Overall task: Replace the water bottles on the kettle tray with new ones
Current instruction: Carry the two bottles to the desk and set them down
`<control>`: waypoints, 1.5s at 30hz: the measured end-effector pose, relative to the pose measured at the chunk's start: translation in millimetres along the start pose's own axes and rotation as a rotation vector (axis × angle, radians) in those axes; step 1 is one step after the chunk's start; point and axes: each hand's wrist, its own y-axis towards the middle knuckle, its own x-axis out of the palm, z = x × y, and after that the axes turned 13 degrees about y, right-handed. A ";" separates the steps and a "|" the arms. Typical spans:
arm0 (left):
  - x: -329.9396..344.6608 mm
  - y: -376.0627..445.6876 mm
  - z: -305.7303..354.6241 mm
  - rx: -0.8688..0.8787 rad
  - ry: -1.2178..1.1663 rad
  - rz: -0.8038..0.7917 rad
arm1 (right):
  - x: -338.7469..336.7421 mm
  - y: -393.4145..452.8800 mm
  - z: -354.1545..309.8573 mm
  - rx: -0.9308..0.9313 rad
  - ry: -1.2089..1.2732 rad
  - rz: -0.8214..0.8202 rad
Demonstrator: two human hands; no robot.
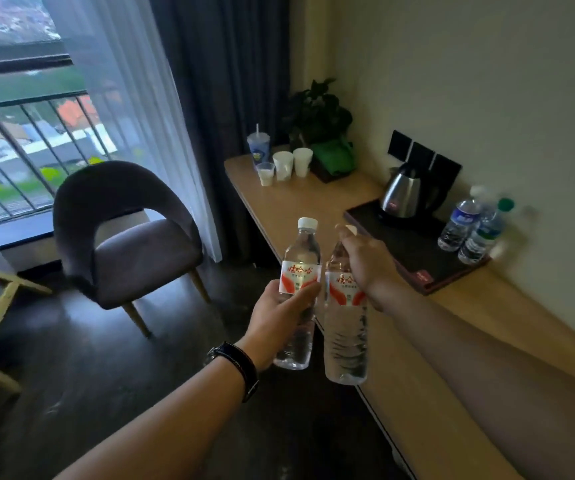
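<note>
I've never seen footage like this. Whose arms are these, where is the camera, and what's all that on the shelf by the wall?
There is no machine here: a person wears a camera on the head, so you look down along their own arms. The left hand grips a new water bottle by its middle; the right hand holds a second new bottle near its top. Ahead, a wooden counter runs along the wall. On it lies a dark tray with a steel kettle and two old bottles standing at its far end. Further back stand some cups and a potted plant.
</note>
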 end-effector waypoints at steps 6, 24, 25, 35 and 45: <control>-27.9 139.3 12.4 -0.007 -0.028 -0.285 | 21.4 87.1 15.2 -0.060 -0.041 0.273; 89.7 368.8 43.9 0.232 0.442 -1.006 | -50.1 183.8 99.9 -0.201 -0.106 0.822; 99.3 374.4 41.3 0.237 0.462 -1.004 | -54.1 186.2 107.1 -0.196 -0.116 0.840; 184.3 421.2 25.3 0.456 0.622 -1.030 | -84.9 202.8 154.3 -0.248 -0.130 0.926; 192.0 435.4 22.5 0.493 0.626 -1.124 | -78.3 198.1 157.4 -0.225 -0.215 0.944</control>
